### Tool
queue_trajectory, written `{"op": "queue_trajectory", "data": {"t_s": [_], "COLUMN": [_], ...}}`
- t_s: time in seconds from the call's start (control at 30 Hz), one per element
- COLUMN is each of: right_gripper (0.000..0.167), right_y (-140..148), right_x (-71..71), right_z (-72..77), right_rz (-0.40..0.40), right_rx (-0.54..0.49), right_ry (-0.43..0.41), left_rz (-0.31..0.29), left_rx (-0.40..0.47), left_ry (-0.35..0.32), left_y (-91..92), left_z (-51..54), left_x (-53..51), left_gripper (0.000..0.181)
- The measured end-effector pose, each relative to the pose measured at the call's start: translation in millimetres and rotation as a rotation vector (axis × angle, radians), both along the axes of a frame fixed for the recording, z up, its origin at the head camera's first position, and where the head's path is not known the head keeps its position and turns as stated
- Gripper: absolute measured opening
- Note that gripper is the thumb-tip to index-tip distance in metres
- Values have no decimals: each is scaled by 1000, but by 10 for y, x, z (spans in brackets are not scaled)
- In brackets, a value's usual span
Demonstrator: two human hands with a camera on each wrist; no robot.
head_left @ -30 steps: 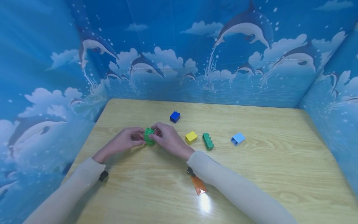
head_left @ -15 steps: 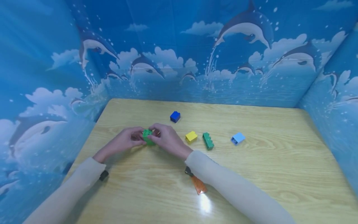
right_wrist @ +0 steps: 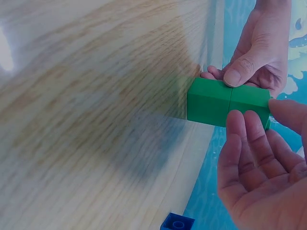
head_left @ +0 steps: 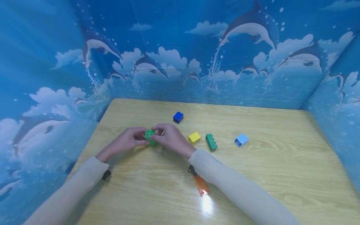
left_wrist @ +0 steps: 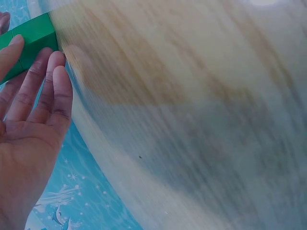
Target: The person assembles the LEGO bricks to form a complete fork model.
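Observation:
Two green blocks (head_left: 151, 137) stand one on the other on the table, with studs on top. In the right wrist view a seam divides the green blocks (right_wrist: 208, 103). The left hand (head_left: 127, 140) holds them from the left, its thumb and fingers at the sides; the left wrist view shows this hand (left_wrist: 33, 124) with its thumb on the green surface (left_wrist: 41, 36). From the right, the right hand (head_left: 172, 139) pinches the upper block between thumb and fingers; these also show in the right wrist view, the hand (right_wrist: 268, 167) at the block's end.
A dark blue block (head_left: 178, 117) lies behind the hands. To the right are a yellow block (head_left: 194, 138), a long green block (head_left: 211, 142) and a light blue block (head_left: 241, 140). An orange piece (head_left: 202, 185) lies beside the right sleeve. Dolphin-print cloth (head_left: 174, 84) borders the table (head_left: 267, 168).
The upper green block shifted slightly left between the hands, then the whole head view moved a little to the right. Both hands keep their hold on the green blocks.

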State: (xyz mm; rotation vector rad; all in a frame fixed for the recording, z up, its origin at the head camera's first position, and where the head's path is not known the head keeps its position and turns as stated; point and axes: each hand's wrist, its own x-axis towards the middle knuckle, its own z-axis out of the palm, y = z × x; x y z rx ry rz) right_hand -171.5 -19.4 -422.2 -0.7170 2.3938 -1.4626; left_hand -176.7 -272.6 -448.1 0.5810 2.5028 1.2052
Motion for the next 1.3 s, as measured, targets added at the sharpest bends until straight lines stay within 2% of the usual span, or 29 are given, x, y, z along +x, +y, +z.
{"op": "queue_trajectory", "data": {"t_s": [0.3,0.43,0.6,0.87,0.97,1.1,1.17,1.3], "right_gripper": [35,33,33,62,61,52,48,38], "right_y": [38,41,46,170,255,381,441,545], "right_x": [31,39,29,57,64,91,115,168], "right_z": [-12,-19,-4,-13,13,83,113,180], "right_rz": [-20,-23,-18,-23,-17,-4,-2,-11], "right_rx": [-5,-13,21,149,159,152,148,136], "right_ry": [-24,-50,-28,-17,-19,-17,-9,14], "left_rz": [-44,-42,-39,-39,-19,17,22,-2], "left_rx": [19,-9,-27,-22,-33,-62,-78,-110], "left_ry": [-14,-15,0,-21,-28,1,23,54], "left_y": [21,22,31,9,-40,-104,-131,-180], "left_z": [2,11,-1,-22,-12,20,40,66], "left_x": [-31,-27,-40,-40,-14,65,120,209], "left_gripper": [24,26,27,39,42,29,22,21]}}
